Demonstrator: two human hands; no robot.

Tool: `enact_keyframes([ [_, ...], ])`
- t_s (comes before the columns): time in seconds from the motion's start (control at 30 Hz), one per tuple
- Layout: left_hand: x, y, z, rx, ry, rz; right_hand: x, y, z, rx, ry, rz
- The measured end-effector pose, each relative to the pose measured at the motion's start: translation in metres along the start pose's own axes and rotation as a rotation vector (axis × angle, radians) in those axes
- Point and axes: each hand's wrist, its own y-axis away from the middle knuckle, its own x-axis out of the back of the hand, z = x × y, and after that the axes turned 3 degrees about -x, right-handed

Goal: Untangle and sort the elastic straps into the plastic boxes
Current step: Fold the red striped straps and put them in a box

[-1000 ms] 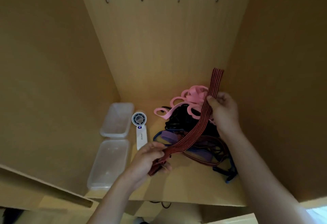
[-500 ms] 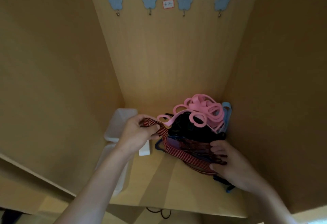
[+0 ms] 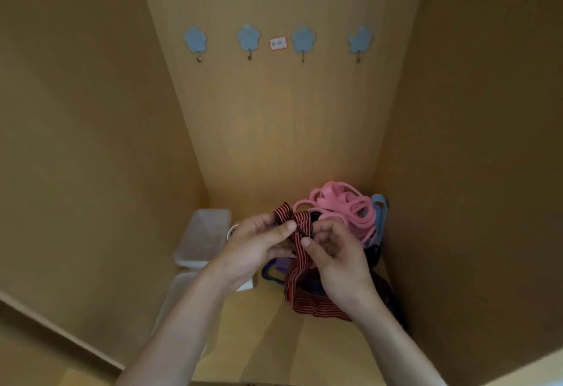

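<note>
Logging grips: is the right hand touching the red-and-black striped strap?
Touching. The head view shows the right hand pinching the striped strap between thumb and fingertips; the left hand holds it too.

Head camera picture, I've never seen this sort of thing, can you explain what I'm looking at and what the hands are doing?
There is no machine here. A person wears a camera on the head, so you look down along both arms into a wooden cubby. The left hand and right hand both pinch a striped strap, red and black, lifted from a tangled pile that includes pink straps on the cubby floor. Two clear plastic boxes sit to the left. Four blue hooks are on the back wall.
</note>
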Motion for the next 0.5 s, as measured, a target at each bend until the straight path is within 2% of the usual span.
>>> enact_keyframes([
  [0.13,0.005,-0.004,-0.002,0.016,0.138,0.095,0.009,-0.007,-0.001,-0.111,-0.299,-0.078],
  [0.27,0.007,-0.009,0.002,-0.005,0.000,0.114,0.019,-0.018,-0.007,-0.182,-0.585,-0.093],
  [0.37,0.006,-0.014,0.008,-0.035,-0.063,0.133,0.026,-0.026,-0.017,-0.181,-0.623,-0.126],
  [0.5,-0.001,-0.023,0.020,-0.078,-0.094,0.123,0.021,-0.040,-0.031,-0.122,-0.527,-0.143],
])
